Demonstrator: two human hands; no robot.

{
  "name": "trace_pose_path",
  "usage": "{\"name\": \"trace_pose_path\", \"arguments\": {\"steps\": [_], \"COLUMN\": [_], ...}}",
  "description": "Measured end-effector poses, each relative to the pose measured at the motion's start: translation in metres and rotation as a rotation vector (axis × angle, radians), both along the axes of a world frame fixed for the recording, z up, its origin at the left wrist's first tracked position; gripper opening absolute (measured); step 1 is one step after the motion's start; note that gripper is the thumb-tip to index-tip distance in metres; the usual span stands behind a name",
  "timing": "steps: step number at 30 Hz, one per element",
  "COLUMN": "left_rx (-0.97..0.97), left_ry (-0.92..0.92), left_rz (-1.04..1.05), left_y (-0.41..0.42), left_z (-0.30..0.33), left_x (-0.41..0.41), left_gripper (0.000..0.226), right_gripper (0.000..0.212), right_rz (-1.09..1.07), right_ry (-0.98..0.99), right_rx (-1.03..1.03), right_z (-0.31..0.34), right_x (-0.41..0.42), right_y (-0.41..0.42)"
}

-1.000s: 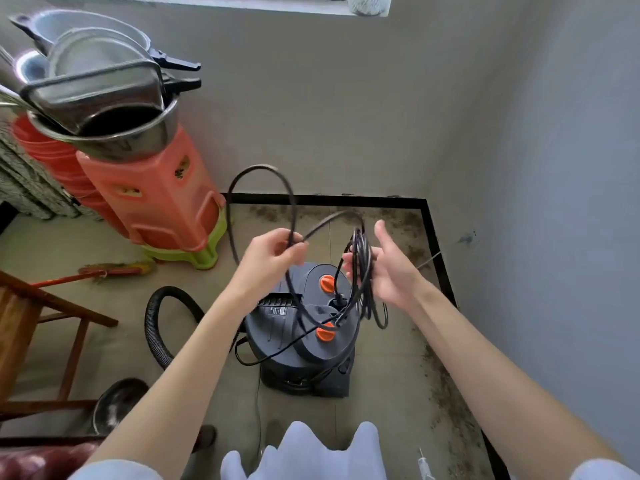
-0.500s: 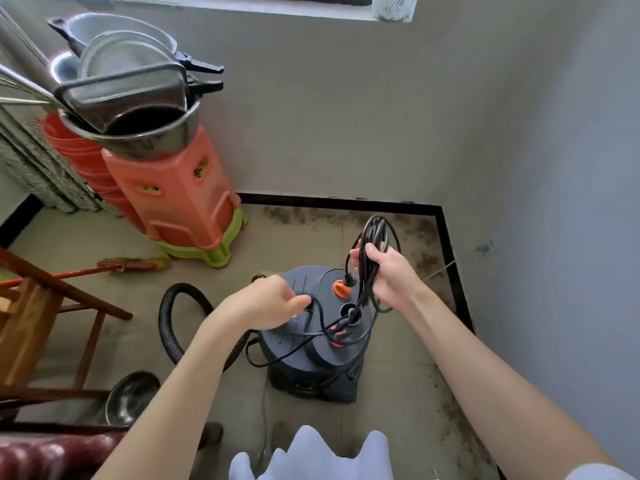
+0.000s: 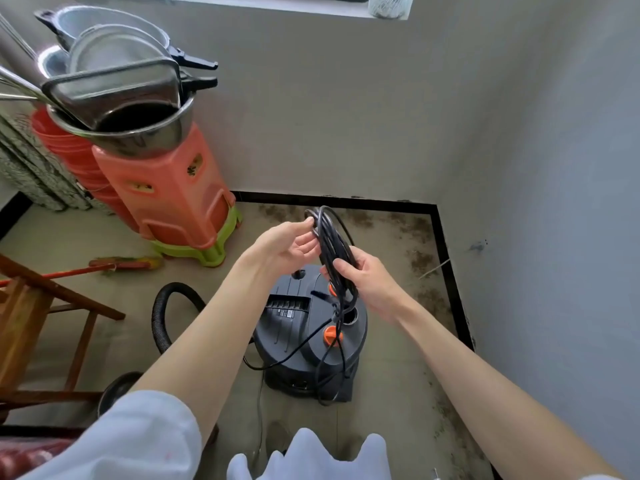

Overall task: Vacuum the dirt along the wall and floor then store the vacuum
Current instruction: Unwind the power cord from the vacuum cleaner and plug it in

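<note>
A dark grey canister vacuum (image 3: 294, 327) with orange knobs stands on the floor in the corner. Its ribbed black hose (image 3: 166, 313) curls out to the left. Above it, my right hand (image 3: 363, 278) grips a coiled bundle of black power cord (image 3: 332, 244). My left hand (image 3: 287, 244) pinches the top loop of the coil with its fingertips. Loose cord hangs from the bundle down over the vacuum's lid to the floor. Dark dirt (image 3: 419, 265) speckles the floor along the right wall and the back skirting.
Stacked orange and green plastic stools (image 3: 173, 202) topped with metal basins and pans (image 3: 117, 98) stand at the back left. A wooden frame (image 3: 41, 323) is at the left, a broom (image 3: 121, 265) lies on the floor, and a metal bowl (image 3: 117, 389) sits near my left arm.
My left hand rose from the vacuum's lid to the top of the coil, laying another loop onto it. My right hand turned and lowered a little, still holding the bundle.
</note>
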State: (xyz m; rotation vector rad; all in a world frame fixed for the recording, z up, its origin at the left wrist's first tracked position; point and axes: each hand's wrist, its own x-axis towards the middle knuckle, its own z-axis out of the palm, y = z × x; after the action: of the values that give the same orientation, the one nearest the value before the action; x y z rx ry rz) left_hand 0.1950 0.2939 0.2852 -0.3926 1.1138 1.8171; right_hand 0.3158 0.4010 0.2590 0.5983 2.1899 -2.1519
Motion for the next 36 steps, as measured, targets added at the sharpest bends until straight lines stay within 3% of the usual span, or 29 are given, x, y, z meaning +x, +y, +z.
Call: {"name": "trace_pose_path", "arguments": {"steps": [6, 12, 19, 24, 28, 31, 36], "left_rx": [-0.016, -0.228, -0.582, -0.662, -0.669, -0.624, -0.584], "left_ry": [0.0, 0.342, 0.733, 0.957, 1.045, 1.071, 1.131], "left_rz": [0.04, -0.065, 0.154, 0.274, 0.32, 0.361, 0.374], "left_y": [-0.015, -0.03, -0.076, -0.104, -0.11, -0.114, -0.125], "left_z": [-0.002, 0.013, 0.023, 0.043, 0.061, 0.065, 0.064], "left_x": [-0.006, -0.007, -0.04, -0.072, -0.084, -0.085, -0.088], "left_gripper": [0.009, 0.005, 0.017, 0.024, 0.026, 0.026, 0.026], "right_gripper": [0.017, 0.039, 0.004, 0.013, 0.016, 0.02, 0.021], "right_rz": [-0.018, -0.031, -0.062, -0.021, -0.032, 0.002, 0.046], "right_ry": [-0.042, -0.109, -0.127, -0.081, 0.013, -0.029, -0.079], "right_rx": [-0.154, -0.335, -0.117, 0.161, 0.25, 0.392, 0.359], "right_z": [-0.003, 0.007, 0.013, 0.033, 0.057, 0.055, 0.036], "right_x": [-0.008, -0.033, -0.072, -0.115, -0.152, -0.166, -0.158], "right_y": [0.003, -0.003, -0.008, -0.011, -0.007, -0.008, -0.023]}}
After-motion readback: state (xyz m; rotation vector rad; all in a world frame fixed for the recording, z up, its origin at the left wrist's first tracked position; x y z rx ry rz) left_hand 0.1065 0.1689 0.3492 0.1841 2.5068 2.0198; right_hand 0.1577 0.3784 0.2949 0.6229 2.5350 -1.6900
